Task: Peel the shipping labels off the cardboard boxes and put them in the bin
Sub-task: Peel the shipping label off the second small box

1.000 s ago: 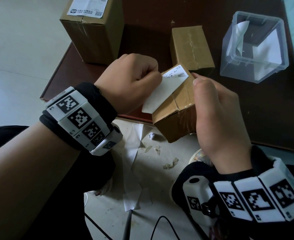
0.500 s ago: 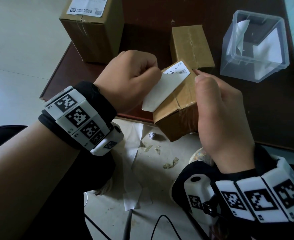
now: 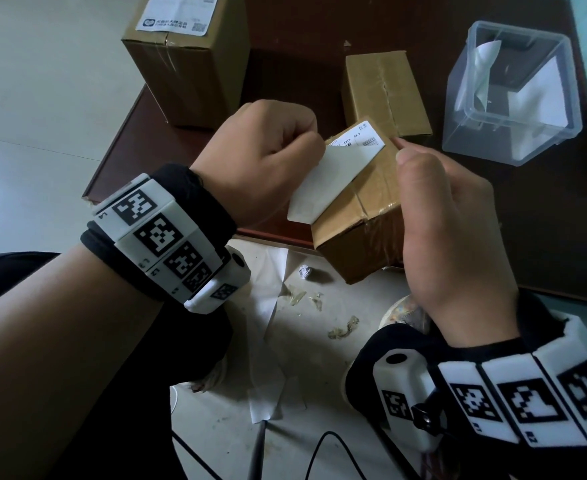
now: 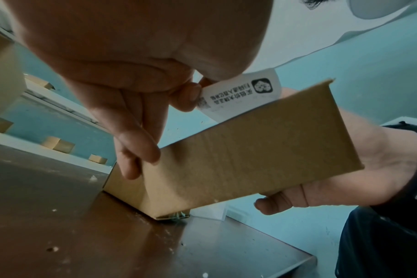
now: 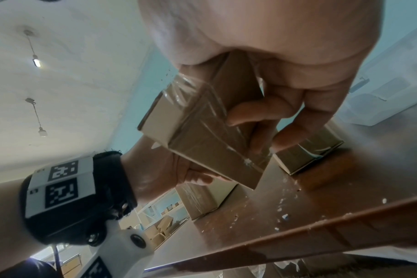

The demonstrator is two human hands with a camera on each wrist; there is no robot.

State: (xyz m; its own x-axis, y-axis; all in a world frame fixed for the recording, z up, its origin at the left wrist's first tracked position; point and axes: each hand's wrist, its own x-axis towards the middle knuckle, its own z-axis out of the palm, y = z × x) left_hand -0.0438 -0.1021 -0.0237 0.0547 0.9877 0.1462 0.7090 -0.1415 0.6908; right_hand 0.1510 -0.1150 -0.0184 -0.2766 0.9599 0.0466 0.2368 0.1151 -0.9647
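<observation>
Room: I sit at a dark brown table (image 3: 544, 237) over a pale tiled floor (image 3: 43, 81); the left wrist view shows a teal wall (image 4: 369, 75) behind.
Label: the white shipping label (image 3: 330, 174) is mostly lifted off the top of the small box, blank back turned up; only its far end, at about 1 o'clock, lies stuck and shows print. The left wrist view shows its printed side (image 4: 240, 94).
Small box: the small cardboard box (image 3: 358, 216) is tilted, its far lower corner touching the table near the front edge, the near end raised and overhanging the edge.
My left hand: my left hand (image 3: 261, 164) pinches the loose end of the label between thumb and forefinger; the other fingers (image 4: 136, 143) curl down against the box's side.
My right hand: my right hand (image 3: 454, 237) grips the small box from its 3 o'clock side, fingers wrapped around its taped face, thumb along the top edge by the stuck end of the label.
Bin: the clear plastic bin (image 3: 513, 95) stands at 2 o'clock from the small box, well apart, with white paper pieces inside.
Other boxes: a bare taped box (image 3: 385, 88) lies just behind the small box at 12 o'clock; a taller box (image 3: 188, 64) at 10 o'clock carries a printed label (image 3: 178, 12) on top.
Floor: paper sheets (image 3: 268, 296) and scraps (image 3: 344, 327) lie below the table edge at 6 o'clock, beside black cables (image 3: 319, 455).
Wrists: both carry white marker bands (image 3: 160, 237) over black cuffs.
</observation>
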